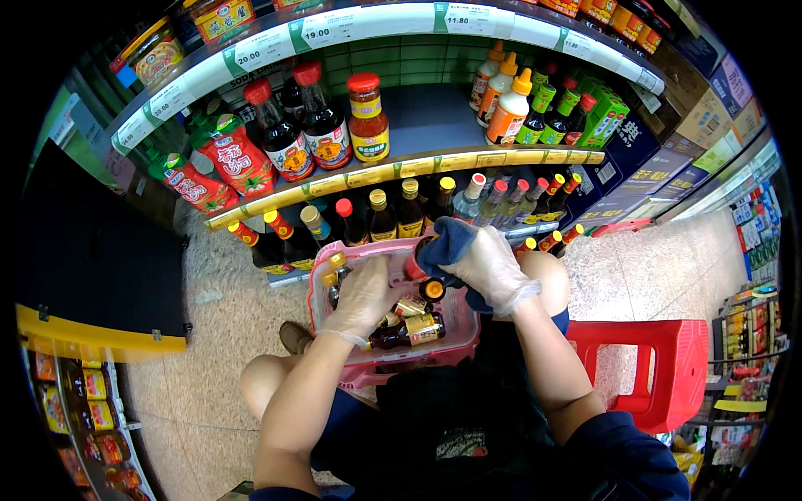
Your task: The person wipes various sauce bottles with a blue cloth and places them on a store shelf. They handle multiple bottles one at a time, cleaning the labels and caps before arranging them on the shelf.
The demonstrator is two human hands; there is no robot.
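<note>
A pink plastic basket [456, 329] stands between my knees with several dark glass sauce bottles [418, 330] lying in it. My right hand [490, 264], in a clear disposable glove, grips a dark blue cloth [446, 241]. The cloth lies against a dark bottle with a red label [413, 266], partly hidden behind it. My left hand [364, 295], gloved too and blurred, is over the left half of the basket with its thumb towards that bottle. Its fingertips are not clear. Gold-capped bottles [335, 269] stand at the basket's left end.
Ahead, a shelf [420, 119] carries sauce bottles and red tomato sauce pouches [235, 153]. Capped bottles [410, 206] line the lower level. To the right are a red plastic stool [670, 369] and stacked cartons [645, 163]. A black panel with a yellow edge [106, 250] stands left.
</note>
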